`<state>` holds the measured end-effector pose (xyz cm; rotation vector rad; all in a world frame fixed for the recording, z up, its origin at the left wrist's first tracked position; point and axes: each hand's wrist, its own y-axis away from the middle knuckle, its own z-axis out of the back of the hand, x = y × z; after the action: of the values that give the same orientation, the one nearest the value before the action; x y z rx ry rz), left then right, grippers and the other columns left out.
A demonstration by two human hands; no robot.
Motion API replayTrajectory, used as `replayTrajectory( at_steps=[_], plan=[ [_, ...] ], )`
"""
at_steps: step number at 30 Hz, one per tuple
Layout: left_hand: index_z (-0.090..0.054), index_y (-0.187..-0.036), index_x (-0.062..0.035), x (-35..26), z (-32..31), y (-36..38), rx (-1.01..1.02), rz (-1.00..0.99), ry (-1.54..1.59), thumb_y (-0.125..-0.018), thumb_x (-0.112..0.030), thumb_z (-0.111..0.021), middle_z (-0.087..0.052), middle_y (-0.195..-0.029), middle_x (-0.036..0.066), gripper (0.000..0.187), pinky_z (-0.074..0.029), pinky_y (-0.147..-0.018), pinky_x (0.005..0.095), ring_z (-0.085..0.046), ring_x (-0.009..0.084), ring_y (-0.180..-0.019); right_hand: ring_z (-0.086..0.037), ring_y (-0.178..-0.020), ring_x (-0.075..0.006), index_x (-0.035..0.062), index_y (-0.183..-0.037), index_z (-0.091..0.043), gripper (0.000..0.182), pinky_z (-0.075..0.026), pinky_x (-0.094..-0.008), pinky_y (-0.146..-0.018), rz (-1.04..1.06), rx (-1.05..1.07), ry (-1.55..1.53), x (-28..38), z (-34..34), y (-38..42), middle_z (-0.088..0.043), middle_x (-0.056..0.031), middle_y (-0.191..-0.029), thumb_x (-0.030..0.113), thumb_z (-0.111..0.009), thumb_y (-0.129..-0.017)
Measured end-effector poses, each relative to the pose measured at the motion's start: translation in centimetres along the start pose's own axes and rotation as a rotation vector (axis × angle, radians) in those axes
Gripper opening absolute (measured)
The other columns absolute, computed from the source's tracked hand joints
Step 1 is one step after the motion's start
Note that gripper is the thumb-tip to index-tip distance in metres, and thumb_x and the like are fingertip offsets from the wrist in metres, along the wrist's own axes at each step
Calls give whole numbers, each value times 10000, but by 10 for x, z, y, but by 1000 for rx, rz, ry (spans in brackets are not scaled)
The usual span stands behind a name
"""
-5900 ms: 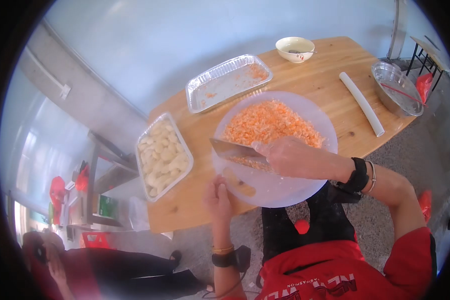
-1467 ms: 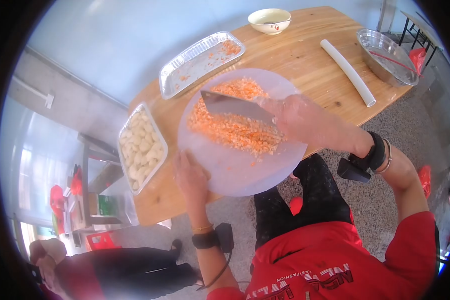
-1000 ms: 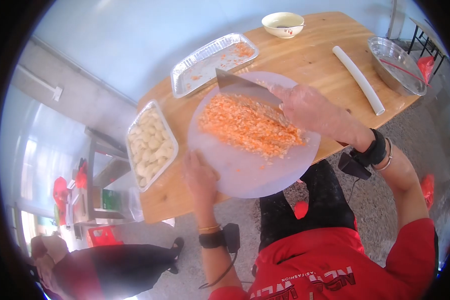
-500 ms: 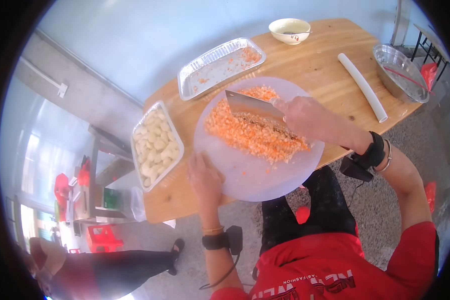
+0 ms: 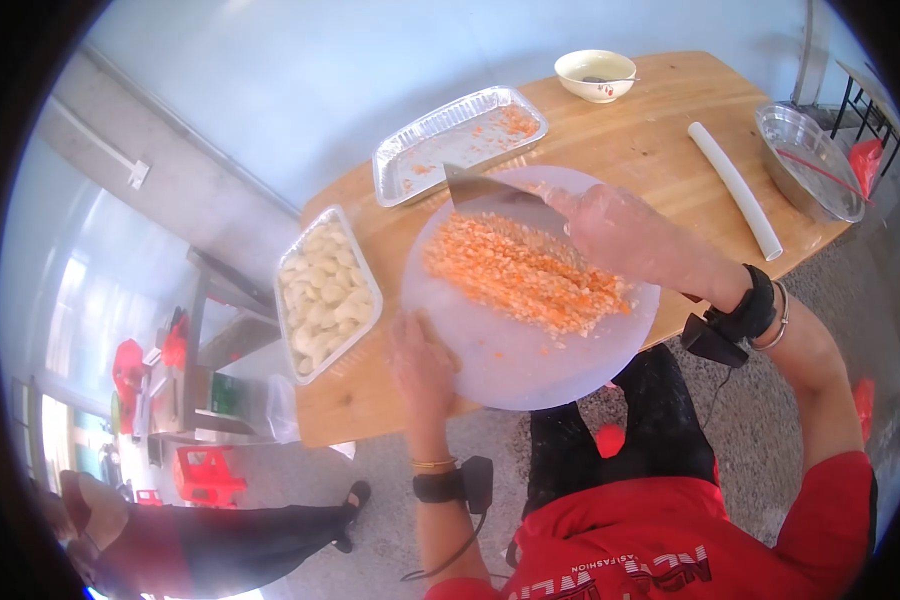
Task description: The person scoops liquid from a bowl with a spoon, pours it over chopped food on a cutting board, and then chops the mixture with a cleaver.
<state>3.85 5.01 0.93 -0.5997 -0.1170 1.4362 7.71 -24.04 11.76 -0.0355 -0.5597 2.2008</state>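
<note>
My right hand [image 5: 610,228] is closed around the handle of a cleaver [image 5: 495,198]. The broad blade stands over the far side of a round whitish cutting board [image 5: 470,360]. Just on the near side of the blade, finely chopped orange and whitish bits [image 5: 525,275] lie in a wide heap, with a few strays around it. At the board's left rim my left hand [image 5: 422,370] lies with fingers stretched out, touching the edge and the wooden table [image 5: 660,130].
Left of the board sits a foil tray [image 5: 370,290] of pale, dumpling-like pieces. Behind is a foil tray [image 5: 420,150] with orange scraps, beside a bowl [image 5: 595,90] with a spoon. A white rod [image 5: 735,190] and metal basin [image 5: 795,185] lie right. Another person [image 5: 210,550] is at lower left.
The cleaver has moved from within the heap to its far side, and the chopped bits lie gathered nearer me. My left hand stays at the board's rim. The whole view has shifted slightly.
</note>
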Motion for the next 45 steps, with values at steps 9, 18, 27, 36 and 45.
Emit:
replayTrajectory(
  at_steps=[9, 18, 27, 36, 45],
  plan=[
    [-469, -1196, 34, 1, -2, 0, -24, 19, 44, -776, -59, -491, -448, -1258, 236, 430, -316, -987, 484, -411, 387, -1182, -572, -712, -394, -69, -1115, -491, 340, -454, -449, -624, -48, -28, -61, -16, -22, -10, -577, -245, -724, 25, -474, -789],
    [-461, -1200, 36, 0, -1, 1, -9, 42, 28, -769, -45, -501, -430, -1272, 227, 440, -312, -995, 479, -405, 390, -1184, -583, -727, -403, -27, -1165, -484, 368, -463, -464, -635, -43, -95, -57, -30, -38, -22, -587, -260, -761, 28, -459, -801],
    [-454, -1214, 35, 0, 0, 0, -8, 40, 46, -750, -24, -507, -428, -1279, 235, 471, -313, -1001, 480, -406, 388, -1187, -579, -766, -413, -26, -1159, -491, 361, -468, -462, -688, -151, -16, -92, -25, -21, -30, -598, -255, -818, 44, -444, -808],
    [-458, -1209, 35, -1, -1, 0, -13, 29, 33, -754, -26, -501, -429, -1278, 241, 461, -311, -1005, 472, -409, 393, -1184, -559, -859, -408, -20, -1135, -496, 336, -450, -463, -753, -222, -8, -149, -30, -7, -35, -588, -253, -909, 77, -461, -815],
    [-458, -1201, 40, 0, 0, 0, -14, 29, 56, -761, -39, -502, -433, -1262, 238, 449, -310, -1000, 476, -413, 388, -1175, -563, -869, -396, -18, -1099, -518, 324, -442, -469, -741, -142, 75, -184, -41, -33, -47, -583, -261, -909, 50, -451, -789]
  ],
)
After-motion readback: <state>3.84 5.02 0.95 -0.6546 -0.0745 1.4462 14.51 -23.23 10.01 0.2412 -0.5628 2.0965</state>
